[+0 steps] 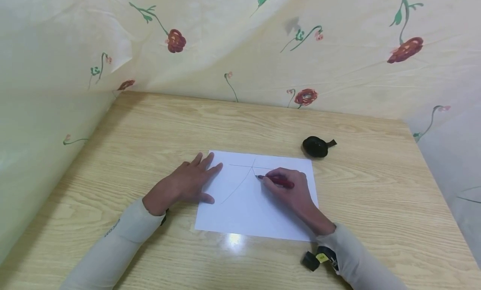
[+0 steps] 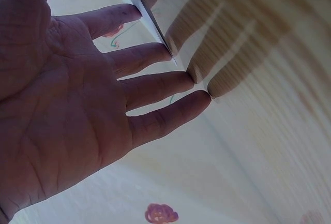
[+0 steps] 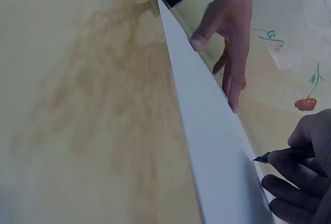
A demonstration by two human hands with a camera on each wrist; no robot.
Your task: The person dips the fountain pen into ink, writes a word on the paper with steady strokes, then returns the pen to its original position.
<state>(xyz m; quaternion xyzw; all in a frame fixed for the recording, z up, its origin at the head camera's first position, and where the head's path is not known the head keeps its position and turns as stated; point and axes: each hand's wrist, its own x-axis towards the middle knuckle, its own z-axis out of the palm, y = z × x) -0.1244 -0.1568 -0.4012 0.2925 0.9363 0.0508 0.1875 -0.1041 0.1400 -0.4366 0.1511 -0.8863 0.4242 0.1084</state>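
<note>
A white sheet of paper point(image 1: 240, 217) lies on the wooden table, with several thin drawn lines that meet near its top middle. My right hand point(image 1: 291, 190) pinches a red pen point(image 1: 282, 182) over the sheet's right half. The pen's dark tip is right at the end of a short line below the meeting point; in the right wrist view the pen point(image 3: 264, 158) points at the paper. My left hand point(image 1: 189, 179) rests, fingers spread, across the sheet's left edge. In the left wrist view the palm and straight fingers of the left hand point(image 2: 98, 89) show.
A small round black object with a short tab point(image 1: 315, 147) lies just beyond the sheet's top right corner. Flower-patterned cloth point(image 1: 210, 69) hangs behind the wooden table point(image 1: 180, 127) and along its sides. A black wrist device point(image 1: 311, 261) sits by my right sleeve.
</note>
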